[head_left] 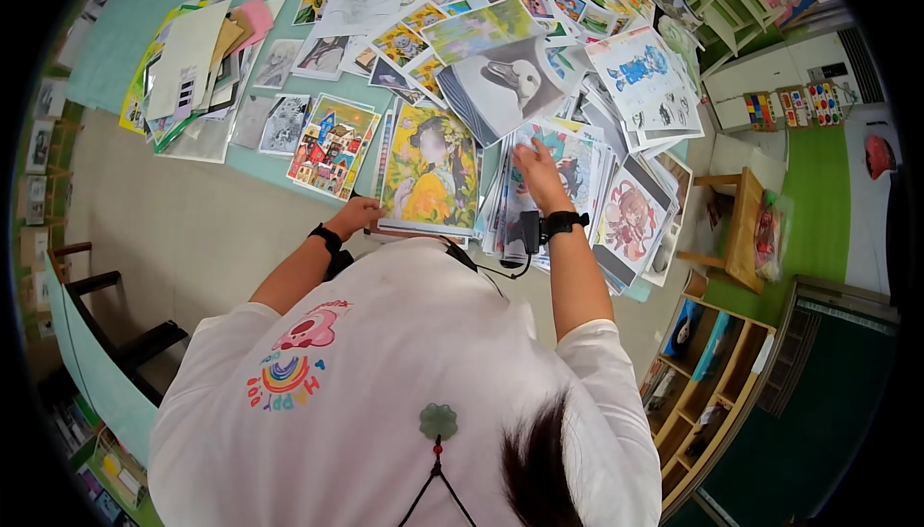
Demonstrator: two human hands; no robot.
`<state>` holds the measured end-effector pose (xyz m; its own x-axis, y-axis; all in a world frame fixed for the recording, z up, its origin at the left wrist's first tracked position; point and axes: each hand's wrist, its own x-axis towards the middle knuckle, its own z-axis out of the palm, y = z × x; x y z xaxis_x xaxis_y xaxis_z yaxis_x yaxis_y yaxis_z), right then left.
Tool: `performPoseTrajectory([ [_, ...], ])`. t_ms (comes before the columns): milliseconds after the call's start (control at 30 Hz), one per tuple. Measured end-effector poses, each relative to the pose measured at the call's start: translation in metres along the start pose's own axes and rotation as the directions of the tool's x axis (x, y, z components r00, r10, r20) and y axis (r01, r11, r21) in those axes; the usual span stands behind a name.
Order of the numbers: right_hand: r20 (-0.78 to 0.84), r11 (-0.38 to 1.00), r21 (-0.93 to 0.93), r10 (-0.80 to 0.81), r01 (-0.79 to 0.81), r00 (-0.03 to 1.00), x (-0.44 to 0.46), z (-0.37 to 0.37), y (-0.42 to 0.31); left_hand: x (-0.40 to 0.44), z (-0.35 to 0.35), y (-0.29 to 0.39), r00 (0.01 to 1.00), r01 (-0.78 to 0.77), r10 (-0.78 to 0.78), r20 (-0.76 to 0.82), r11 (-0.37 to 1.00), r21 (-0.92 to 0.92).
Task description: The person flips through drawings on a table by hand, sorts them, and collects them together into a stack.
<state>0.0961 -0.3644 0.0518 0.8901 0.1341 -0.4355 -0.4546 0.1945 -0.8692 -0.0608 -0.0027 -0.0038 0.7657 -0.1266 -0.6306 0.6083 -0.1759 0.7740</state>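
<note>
White shirt cloth is lying nearest us, with a green pendant hanging over it and dark hair trailing down on the right. Beyond, we are leaning over a pale green table. Our left hand is touching the near left corner of a pile topped by a yellow painting. Its fingers are bending close together there, though we cannot tell whether they are pinching any sheets; the hold is probably steadying that corner. The painting is lying at the table's near edge, squarely before us, likely because both hands are reaching it easily there. Our right hand is resting over a pile of prints just right of it, fingers loosely spread, perhaps because a light touch is enough for loose paper. We cannot tell how firmly it is pressing. Left of the painting, a house picture is lying slightly askew. Farther off, a goose drawing is sitting tilted, apparently because uneven layers are supporting it. Bulky folders are forming their own heap, far left.
</note>
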Motion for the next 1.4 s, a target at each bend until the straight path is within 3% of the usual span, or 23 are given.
performPoseTrajectory([
  [33, -0.005, 0.962, -0.271, 0.003, -0.005, 1.000, -0.010, 0.004, -0.003, -0.001, 0.000, -0.002, 1.000, -0.014, 0.014, -0.003, 1.000, -0.007],
  [133, 0.155, 0.876, -0.480, 0.132, -0.042, 0.979, -0.012, -0.005, 0.042, -0.003, -0.001, 0.000, 1.000, 0.003, -0.003, 0.003, 1.000, -0.016],
  [233, 0.183, 0.609, -0.788, 0.368, -0.087, 0.912, -0.035, -0.001, 0.079, -0.006, 0.000, 0.002, 0.998, 0.059, -0.059, 0.000, 0.998, -0.033],
  [333, 0.168, 0.541, -0.841, 0.217, 0.025, 0.962, -0.059, 0.005, 0.121, -0.006, 0.000, 0.007, 0.997, 0.084, -0.083, 0.005, 0.994, -0.075],
  [467, 0.121, 0.672, -0.735, 0.256, -0.087, 0.959, -0.062, 0.011, 0.142, -0.002, 0.001, 0.002, 0.997, 0.075, -0.072, 0.036, 0.994, -0.082],
  [567, 0.067, 0.512, -0.859, 0.117, -0.002, 0.991, -0.064, 0.012, 0.131, -0.005, 0.002, 0.008, 0.996, 0.081, -0.076, 0.054, 0.992, -0.100],
  [733, -0.004, 0.419, -0.908, 0.030, -0.017, 1.000, -0.069, 0.021, 0.119, -0.010, -0.001, 0.004, 0.987, 0.126, -0.109, 0.122, 0.981, -0.146],
  [833, -0.006, 0.390, -0.918, -0.187, 0.069, 0.982, -0.070, 0.029, 0.123, -0.018, -0.003, 0.001, 0.983, 0.153, -0.133, 0.127, 0.974, -0.168],
  [933, 0.121, 0.408, -0.910, 0.088, 0.075, 0.989, -0.063, 0.027, 0.117, -0.020, -0.006, 0.000, 0.986, 0.142, -0.132, 0.101, 0.984, -0.103],
  [1033, 0.107, 0.413, -0.905, -0.002, 0.099, 0.994, -0.076, 0.040, 0.101, -0.012, -0.008, -0.016, 0.989, 0.144, -0.142, 0.039, 0.986, -0.086],
  [1133, 0.121, 0.394, -0.885, -0.315, 0.246, 0.941, -0.081, 0.048, 0.091, -0.007, -0.013, -0.026, 0.991, 0.127, -0.128, -0.041, 0.992, -0.012],
  [1200, 0.044, 0.452, -0.870, -0.329, 0.198, 0.943, -0.091, 0.043, 0.065, -0.011, -0.014, -0.020, 0.988, 0.107, -0.101, -0.117, 0.993, 0.048],
  [1267, -0.057, 0.548, -0.816, -0.389, 0.182, 0.920, -0.098, 0.019, 0.047, -0.018, -0.005, -0.013, 0.975, 0.008, -0.015, -0.222, 1.000, -0.030],
  [1300, -0.112, 0.510, -0.851, -0.408, 0.125, 0.906, -0.105, 0.006, 0.035, -0.019, -0.003, -0.012, 0.961, -0.045, 0.025, -0.276, 0.997, -0.065],
  [1333, -0.165, 0.470, -0.880, -0.430, 0.064, 0.888, -0.114, -0.012, 0.025, -0.019, -0.003, -0.013, 0.961, -0.044, 0.023, -0.277, 0.996, -0.071],
  [1400, -0.320, 0.551, -0.835, -0.484, -0.001, 0.814, -0.125, -0.058, 0.021, -0.016, -0.004, -0.017, 0.961, -0.044, 0.019, -0.276, 0.995, -0.085],
])
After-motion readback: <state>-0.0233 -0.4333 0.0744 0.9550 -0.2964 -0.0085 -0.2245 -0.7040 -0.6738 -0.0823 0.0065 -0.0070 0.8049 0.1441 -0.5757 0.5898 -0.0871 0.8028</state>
